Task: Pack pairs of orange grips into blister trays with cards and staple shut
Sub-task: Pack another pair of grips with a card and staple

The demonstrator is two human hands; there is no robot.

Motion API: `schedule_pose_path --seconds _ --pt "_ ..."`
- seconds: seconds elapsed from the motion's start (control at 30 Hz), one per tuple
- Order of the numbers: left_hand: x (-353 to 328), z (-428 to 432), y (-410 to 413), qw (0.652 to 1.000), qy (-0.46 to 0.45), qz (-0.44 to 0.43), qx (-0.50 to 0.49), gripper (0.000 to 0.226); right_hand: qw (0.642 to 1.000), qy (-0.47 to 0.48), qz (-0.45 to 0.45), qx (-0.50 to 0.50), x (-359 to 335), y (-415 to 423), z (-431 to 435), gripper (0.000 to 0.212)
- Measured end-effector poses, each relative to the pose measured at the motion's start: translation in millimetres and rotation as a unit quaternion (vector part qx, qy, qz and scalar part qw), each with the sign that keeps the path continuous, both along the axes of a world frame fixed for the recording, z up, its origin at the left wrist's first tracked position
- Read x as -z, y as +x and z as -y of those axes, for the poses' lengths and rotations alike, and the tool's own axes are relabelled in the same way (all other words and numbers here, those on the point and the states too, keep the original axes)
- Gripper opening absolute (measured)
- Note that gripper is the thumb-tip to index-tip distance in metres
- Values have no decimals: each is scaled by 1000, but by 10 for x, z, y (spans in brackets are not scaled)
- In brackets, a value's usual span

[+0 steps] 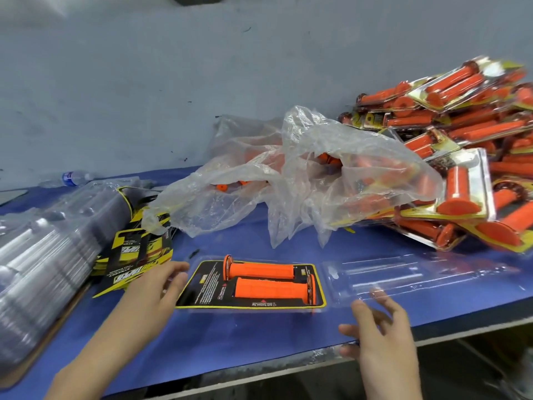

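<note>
Two orange grips [264, 280] lie side by side on a black and yellow card [202, 290] inside a clear blister tray [259, 309] on the blue table. The tray's clear lid half [418, 277] lies flat, opened out to the right. My left hand [155, 287] rests at the tray's left edge with fingers nearly straight, touching the plastic. My right hand [377, 327] hovers with spread, relaxed fingers over the near edge of the lid half and holds nothing.
A stack of empty clear trays [43, 255] and printed cards [138, 252] sits at left. A crumpled plastic bag [302, 174] with loose orange grips lies behind. Finished packs [467, 157] pile up at right. A water bottle [72, 178] lies far left. Table edge [288, 368] runs close.
</note>
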State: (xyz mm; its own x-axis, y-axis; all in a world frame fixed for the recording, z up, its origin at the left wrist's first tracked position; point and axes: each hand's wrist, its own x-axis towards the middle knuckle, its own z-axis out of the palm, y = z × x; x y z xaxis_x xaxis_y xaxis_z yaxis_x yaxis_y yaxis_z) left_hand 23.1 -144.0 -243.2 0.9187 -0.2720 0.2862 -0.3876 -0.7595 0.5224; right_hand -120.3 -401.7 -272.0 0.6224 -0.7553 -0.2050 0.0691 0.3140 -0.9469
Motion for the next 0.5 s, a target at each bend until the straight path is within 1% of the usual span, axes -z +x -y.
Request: schedule_pose_path --seconds 0.1,0.17,0.23,0.27,0.3,0.33,0.37,0.4,0.43,0.47,0.5 --pt "58 -49 -7 999 -27 -45 -13 15 999 -48 14 -1 24 -9 -86 22" --pt "69 -91 5 997 -37 -52 -31 15 996 -87 25 -1 65 -18 -148 23" --pt "61 -131 15 997 -44 -54 -41 15 985 -171 27 -14 126 -36 -202 26" --pt "59 -146 19 996 -52 -60 -41 16 973 -229 32 -24 158 -41 -231 29" --pt "58 -157 18 995 -63 -69 -40 16 953 -299 42 -36 183 -44 -260 32" --pt "57 -161 11 993 -77 -79 -40 17 917 -393 55 -46 200 -46 -269 34" --pt "57 -156 4 990 -96 -92 -41 19 858 -507 59 -55 204 -38 -252 35" --pt "59 -145 5 985 -125 -111 -46 21 790 -608 49 -60 202 -17 -223 36" --pt "62 -132 9 976 -164 -136 -51 21 724 -687 30 -57 212 10 -194 46" --pt "52 -120 14 962 -209 -168 -56 21 669 -741 12 -62 244 39 -154 59" --pt "33 -107 12 945 -254 -197 -61 21 629 -774 -1 -70 269 65 -98 65"
